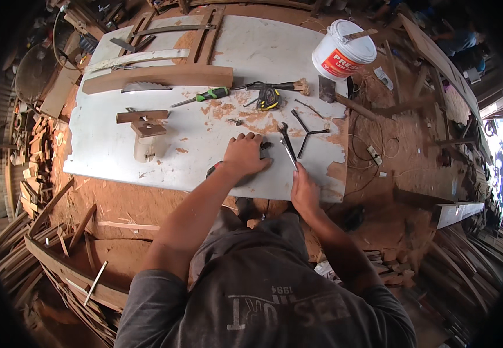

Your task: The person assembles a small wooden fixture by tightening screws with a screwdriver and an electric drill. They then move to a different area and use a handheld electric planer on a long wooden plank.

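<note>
My left hand [244, 155] lies palm down over a dark tool with a red end [214, 169] near the table's front edge. The fingers curl over its far side, and most of the tool is hidden. In my closed right hand [305, 190] is a slim silver wrench [289, 154], pointing away from me. Right alongside it rests a dark wrench [284, 129]. A black Y-shaped socket wrench [306, 133] lies to the right. Beyond my hands are a yellow-and-black tape measure [269, 98], a green-handled screwdriver [212, 94] and a hammer [328, 90].
The worn white tabletop [205, 124] carries a long plank [164, 78] and a wooden frame [206, 37] at the back. Small wooden blocks sit on a clear jar [145, 148] at left. A white bucket [344, 49] stands at the far right. Timber offcuts [460, 272] pile up around.
</note>
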`<action>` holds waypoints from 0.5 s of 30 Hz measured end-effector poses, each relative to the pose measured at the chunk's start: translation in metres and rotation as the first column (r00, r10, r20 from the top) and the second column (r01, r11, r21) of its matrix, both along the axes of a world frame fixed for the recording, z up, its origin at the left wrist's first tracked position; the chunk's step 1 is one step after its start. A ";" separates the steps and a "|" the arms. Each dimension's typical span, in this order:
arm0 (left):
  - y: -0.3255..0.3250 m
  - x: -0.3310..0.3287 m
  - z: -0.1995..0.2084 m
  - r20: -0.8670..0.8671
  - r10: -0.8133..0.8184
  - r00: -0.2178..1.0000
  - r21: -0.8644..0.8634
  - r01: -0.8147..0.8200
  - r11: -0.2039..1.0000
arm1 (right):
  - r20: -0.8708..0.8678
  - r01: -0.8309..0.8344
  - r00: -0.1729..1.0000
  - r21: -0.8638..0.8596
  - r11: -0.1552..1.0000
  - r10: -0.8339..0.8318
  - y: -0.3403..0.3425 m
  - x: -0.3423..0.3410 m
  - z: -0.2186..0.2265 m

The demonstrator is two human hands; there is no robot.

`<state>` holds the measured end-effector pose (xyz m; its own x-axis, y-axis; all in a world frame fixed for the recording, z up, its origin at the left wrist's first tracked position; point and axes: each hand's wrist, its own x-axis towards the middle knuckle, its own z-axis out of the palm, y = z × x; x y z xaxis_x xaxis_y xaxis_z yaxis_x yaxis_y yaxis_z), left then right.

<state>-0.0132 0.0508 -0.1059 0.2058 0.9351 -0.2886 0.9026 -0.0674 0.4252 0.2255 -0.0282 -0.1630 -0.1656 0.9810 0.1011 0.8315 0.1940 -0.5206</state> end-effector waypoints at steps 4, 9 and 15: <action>0.005 0.029 -0.018 -0.228 0.091 0.969 0.048 -0.083 0.995 | 0.139 0.041 0.990 -0.014 0.999 -0.039 -0.012 -0.006 -0.015; 0.002 0.036 -0.017 -0.204 0.111 0.973 0.130 -0.086 0.988 | 0.052 0.048 0.997 0.183 0.982 -0.058 0.006 -0.015 -0.004; 0.002 0.033 -0.026 -0.090 0.052 0.995 0.252 -0.028 0.967 | -0.557 -0.072 0.811 -0.401 0.913 -0.180 0.086 -0.035 -0.016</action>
